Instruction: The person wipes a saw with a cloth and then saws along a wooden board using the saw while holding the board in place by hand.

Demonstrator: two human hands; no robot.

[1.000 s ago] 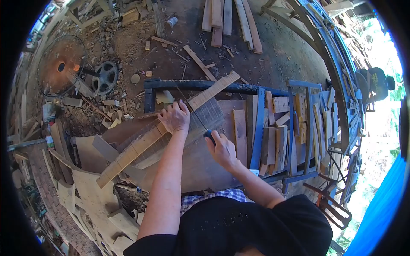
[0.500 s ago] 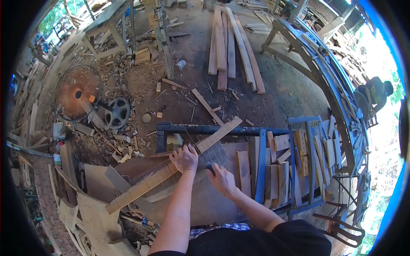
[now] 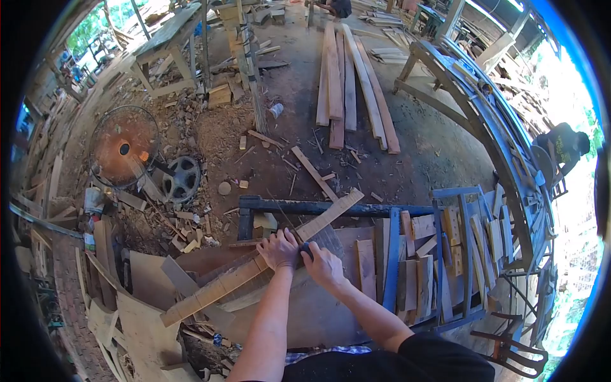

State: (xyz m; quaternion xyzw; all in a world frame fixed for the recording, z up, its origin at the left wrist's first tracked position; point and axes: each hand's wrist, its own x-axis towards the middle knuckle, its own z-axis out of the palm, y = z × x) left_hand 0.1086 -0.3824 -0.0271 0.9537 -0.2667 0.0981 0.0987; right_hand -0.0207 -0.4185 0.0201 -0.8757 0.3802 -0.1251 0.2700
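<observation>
A long, narrow wooden board (image 3: 216, 285) lies slantwise across the bench, with evenly spaced crosswise lines along it. My left hand (image 3: 278, 249) presses on its middle, fingers bent over the wood. Close beside it, my right hand (image 3: 324, 263) is closed around the dark handle of a hand saw (image 3: 305, 249). The saw's thin blade, seen nearly edge-on, points away across the board and is partly hidden by my left hand. A wider grey board (image 3: 330, 240) lies beneath the narrow one.
A dark wooden frame (image 3: 305, 206) edges the bench's far side. Several wood pieces and blue-grey slats (image 3: 392, 261) lie to the right. Long planks (image 3: 350, 89) rest on the ground ahead. A round fan (image 3: 124, 172) stands left among scraps. Another person (image 3: 561, 149) is at far right.
My right hand and the saw handle have moved forward and left, up close to my left hand. The whole view has shifted slightly; the board stays under my left hand.
</observation>
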